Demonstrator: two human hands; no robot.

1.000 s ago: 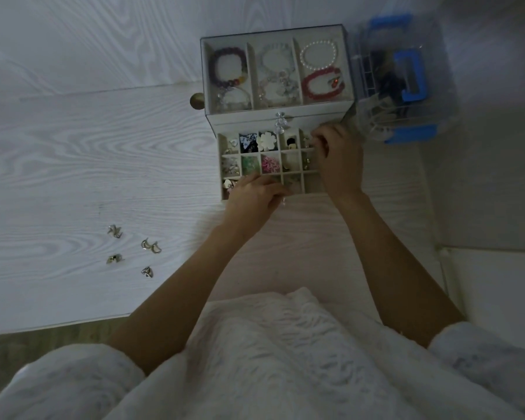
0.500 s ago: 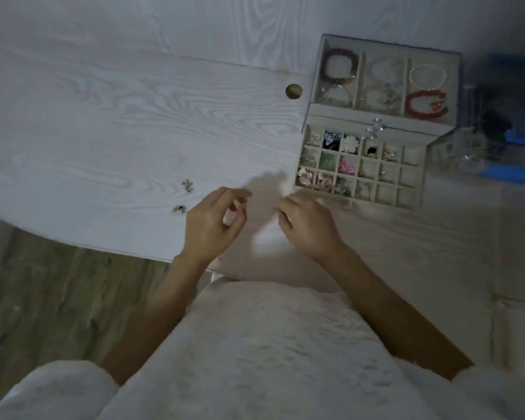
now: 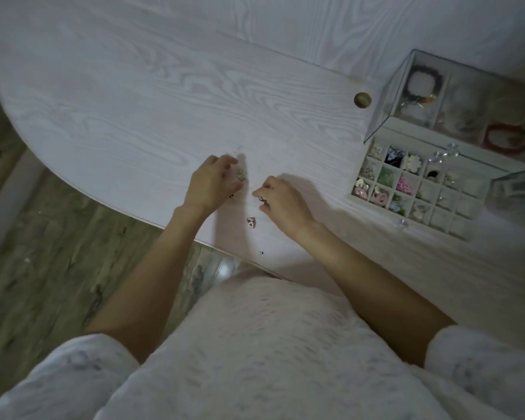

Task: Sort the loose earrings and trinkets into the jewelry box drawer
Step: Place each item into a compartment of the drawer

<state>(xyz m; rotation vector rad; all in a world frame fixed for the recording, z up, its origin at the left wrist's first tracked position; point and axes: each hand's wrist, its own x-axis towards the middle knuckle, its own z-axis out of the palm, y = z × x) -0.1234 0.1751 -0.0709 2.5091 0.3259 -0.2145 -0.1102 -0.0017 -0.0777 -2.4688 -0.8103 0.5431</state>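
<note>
My left hand (image 3: 211, 184) is over the white table near its front edge, with fingers and thumb curled round a small silver earring (image 3: 241, 174). Close to its right, my right hand (image 3: 282, 201) pinches another small earring (image 3: 262, 199) at its fingertips. A third silver earring (image 3: 251, 222) lies loose on the table just below and between the hands. The jewelry box drawer (image 3: 353, 194) stands pulled open at the right, and several of its small square compartments hold trinkets.
Above the drawer, the box's glass-walled top tray (image 3: 379, 116) holds bracelets. A round brass disc (image 3: 362, 100) sits in the tabletop left of the box. A tiny dark speck (image 3: 261, 252) lies near the table's front edge (image 3: 152, 221). Wood floor shows at the left.
Both hands left the drawer and moved left to the loose earrings. The view swung left, so the box now sits at the right. Each hand has closed on an earring.
</note>
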